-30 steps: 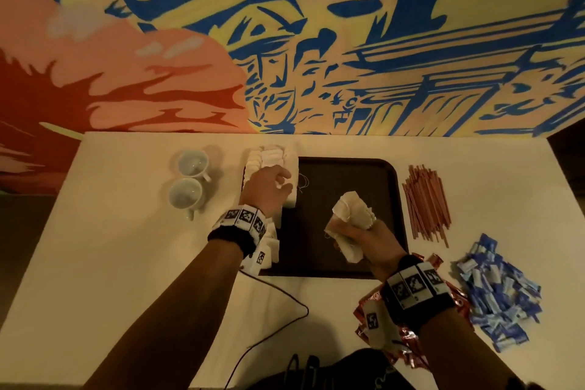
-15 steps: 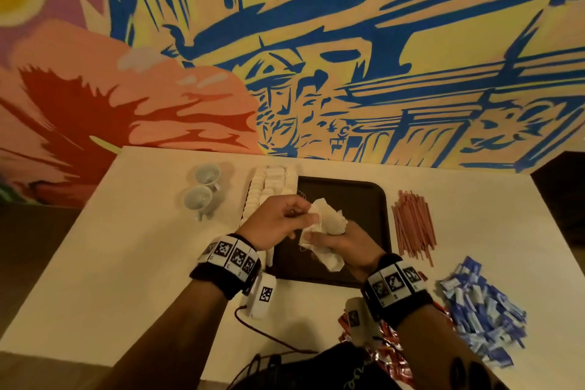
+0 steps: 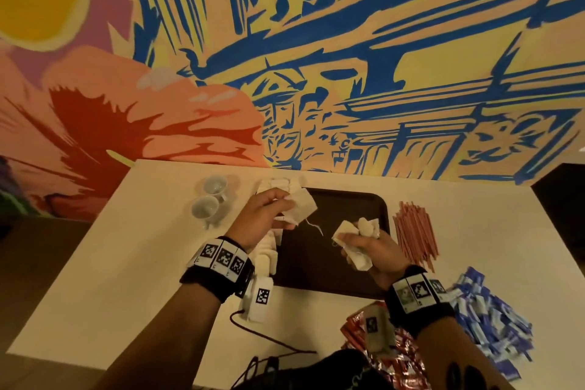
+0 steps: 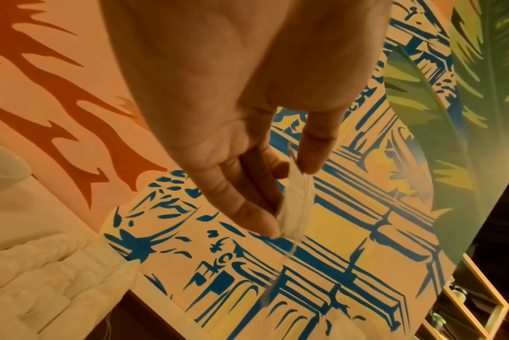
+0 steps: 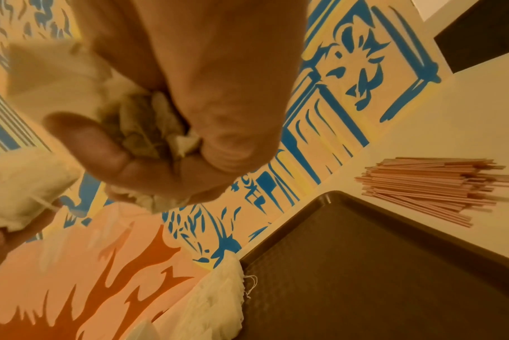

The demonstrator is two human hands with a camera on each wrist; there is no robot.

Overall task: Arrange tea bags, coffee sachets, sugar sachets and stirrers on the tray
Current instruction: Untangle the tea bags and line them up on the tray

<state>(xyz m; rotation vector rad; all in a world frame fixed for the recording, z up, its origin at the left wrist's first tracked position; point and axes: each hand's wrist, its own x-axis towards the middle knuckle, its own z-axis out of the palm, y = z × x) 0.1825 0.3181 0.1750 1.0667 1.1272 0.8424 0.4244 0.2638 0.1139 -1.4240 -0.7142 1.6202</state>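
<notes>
Nearest the camera, at the bottom edge of the head view, red coffee sachets (image 3: 402, 342) are lying in a heap on the worktop (image 3: 126, 263), w/ blue sugar sachets (image 3: 487, 320) piled at lower right.

Just beyond, the right hand (image 3: 373, 247) is hovering over the tray's right half, palm turned in, grip closed round a crumpled bunch of tea bags (image 3: 356, 231); the wrist view is showing thumb & fingers curled tight on them.

Left of centre, the left hand (image 3: 266, 212) is raised over the tray's left edge, wrist bent, thumb & fingertips (image 4: 258, 218) pinching a single tea bag (image 3: 302, 206) by its edge, its string dangling down toward the tray (image 3: 348, 209).

The bags are looking light, soft & papery, prob. easy to tear or crush, w/ strings liable to tangle. Best taken by a corner or top seam w/ a gentle pinch, one at a time.

Further back, a row of tea bags (image 5: 218, 296) is lying along the tray's left edge, touching it. Stirrers (image 3: 414, 231) are lying just right of the tray, stiff & thin. Two cups (image 3: 210, 196) are standing at far left, near the painted wall (image 3: 316, 41).
</notes>
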